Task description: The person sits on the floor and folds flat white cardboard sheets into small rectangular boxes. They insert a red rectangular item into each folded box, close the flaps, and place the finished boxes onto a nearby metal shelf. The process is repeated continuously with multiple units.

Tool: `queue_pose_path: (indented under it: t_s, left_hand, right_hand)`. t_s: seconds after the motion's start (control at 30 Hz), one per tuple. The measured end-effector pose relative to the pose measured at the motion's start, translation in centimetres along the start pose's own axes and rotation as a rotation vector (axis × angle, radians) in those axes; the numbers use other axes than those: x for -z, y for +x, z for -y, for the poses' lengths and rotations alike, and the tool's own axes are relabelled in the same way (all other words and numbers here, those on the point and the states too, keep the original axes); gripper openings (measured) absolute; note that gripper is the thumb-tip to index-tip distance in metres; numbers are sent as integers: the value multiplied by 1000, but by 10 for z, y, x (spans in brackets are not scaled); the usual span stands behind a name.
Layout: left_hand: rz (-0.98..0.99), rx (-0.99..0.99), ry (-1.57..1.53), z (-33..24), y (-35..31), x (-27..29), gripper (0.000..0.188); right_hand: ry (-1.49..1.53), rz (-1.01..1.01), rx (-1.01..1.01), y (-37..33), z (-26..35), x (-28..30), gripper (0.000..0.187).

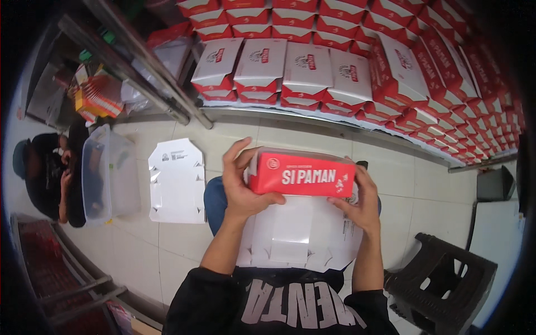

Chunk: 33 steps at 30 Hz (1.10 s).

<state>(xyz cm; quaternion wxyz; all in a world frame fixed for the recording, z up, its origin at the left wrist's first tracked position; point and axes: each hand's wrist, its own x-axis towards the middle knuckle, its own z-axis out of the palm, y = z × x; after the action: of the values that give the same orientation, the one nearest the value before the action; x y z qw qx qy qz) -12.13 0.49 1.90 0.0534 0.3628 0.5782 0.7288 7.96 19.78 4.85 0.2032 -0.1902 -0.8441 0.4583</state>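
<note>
Between my two hands is a folded cardboard food box, its red side with white print turned toward me. My left hand grips the box's left end, thumb along the lower edge and fingers up around the corner. At the right end my right hand holds it, the thumb under the front edge. The box is held above a flat white box blank with slits and creases, which lies across my lap. The far side of the box is hidden.
Another flat white blank lies on the tiled floor to the left, near a clear plastic tub. A person sits beyond the tub. Stacked red-and-white boxes fill the far shelf. A dark plastic stool stands at right.
</note>
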Motion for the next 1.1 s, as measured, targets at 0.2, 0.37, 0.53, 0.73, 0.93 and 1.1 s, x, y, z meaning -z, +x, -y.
queue_pose_path:
  t_s: [0.2,0.37,0.53,0.73,0.93,1.1]
  left_hand:
    - [213,-31,324,-35,1,-5,112]
    - [303,-62,517,-31,9,3,75]
    - [159,399,-42,-31,13,22,54]
    - [188,470,-358,-13,3,30,56]
    - [313,274,18,-13,10,29,65]
    - [236,294,-283,-49,7,-12,93]
  right_hand:
    - [568,132,-358,-1,-18,-22,75]
    - [747,74,-320,-16,-15,-29,49]
    - [718,-59,94,-27,3,-33,45]
    - [651,-311,-5,-20,35,-48,24]
    - [378,-93,56,-23,37,-41,50]
    - [439,-275,155,-32,15,-29,78]
